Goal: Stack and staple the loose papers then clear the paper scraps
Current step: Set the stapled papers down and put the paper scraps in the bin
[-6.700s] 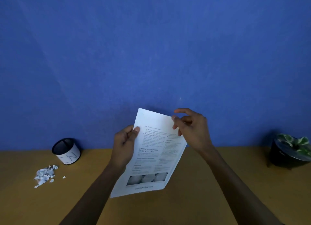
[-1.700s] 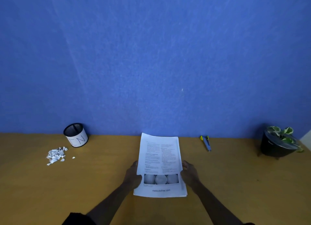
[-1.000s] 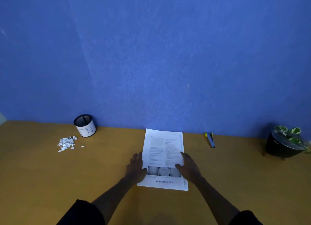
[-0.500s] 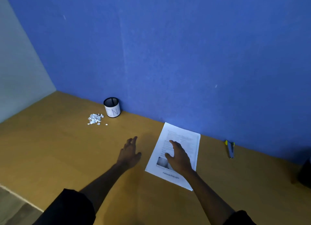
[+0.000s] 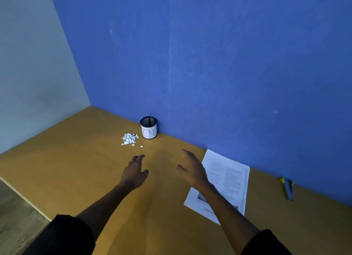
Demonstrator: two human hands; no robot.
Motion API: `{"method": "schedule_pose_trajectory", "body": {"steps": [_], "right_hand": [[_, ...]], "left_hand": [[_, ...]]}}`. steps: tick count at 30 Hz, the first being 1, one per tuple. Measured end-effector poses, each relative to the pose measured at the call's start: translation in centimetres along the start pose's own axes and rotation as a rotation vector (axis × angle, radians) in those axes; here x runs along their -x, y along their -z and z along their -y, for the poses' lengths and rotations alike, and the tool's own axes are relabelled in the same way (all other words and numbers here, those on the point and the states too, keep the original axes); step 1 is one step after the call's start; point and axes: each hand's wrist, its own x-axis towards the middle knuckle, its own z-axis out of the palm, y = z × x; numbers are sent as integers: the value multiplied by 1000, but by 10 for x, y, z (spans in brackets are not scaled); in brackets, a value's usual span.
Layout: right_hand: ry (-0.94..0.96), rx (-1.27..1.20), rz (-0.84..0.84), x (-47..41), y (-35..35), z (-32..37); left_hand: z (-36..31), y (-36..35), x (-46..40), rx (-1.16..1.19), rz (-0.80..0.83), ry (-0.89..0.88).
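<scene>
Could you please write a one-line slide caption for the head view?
Both empty hands, left and right, reach toward white paper scraps beside a black mesh cup.

Your left hand (image 5: 134,173) and right hand (image 5: 192,170) reach forward at mid-frame, palms down, fingers spread and empty; both forearms rise from the lower edge.

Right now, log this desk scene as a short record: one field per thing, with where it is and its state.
papers: flat stack on the desk by the blue wall, right arm crossing over it
stapler: on the desk right of the papers, untouched
scraps: small pile just left of the cup
cup: upright mesh cup against the wall
left hand: open, empty, over bare desk
right hand: open, empty, left of the papers
</scene>
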Motion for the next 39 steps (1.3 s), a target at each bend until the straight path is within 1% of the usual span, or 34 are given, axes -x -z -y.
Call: {"method": "schedule_pose_trajectory", "body": {"steps": [10,14,18,21,23,27,31,35,39], "right_hand": [[-31,-18,18,-37,-40,66],[-77,-45,47,-57,-58,87],[-147,-123,59,-78,-76,104],[-174,-145,53,-93,-90,113],[-195,-154,49,-103,-101,118],[-245,-158,64,-123,-125,124],[-312,-155,95,-145,-150,127],[-366,-82,151,-162,-170,123],[-394,-96,160,-177,-187,121]], "left_hand": [[49,52,-54,49,-60,-31],[72,62,-77,53,-43,-25],[93,68,-100,44,-21,-13],[103,74,-118,48,-48,20],[108,77,-130,38,-53,9],[121,78,-154,34,-17,-15],[139,71,-173,58,29,-3],[153,62,-186,55,68,13],[157,53,-206,21,160,9]]}}
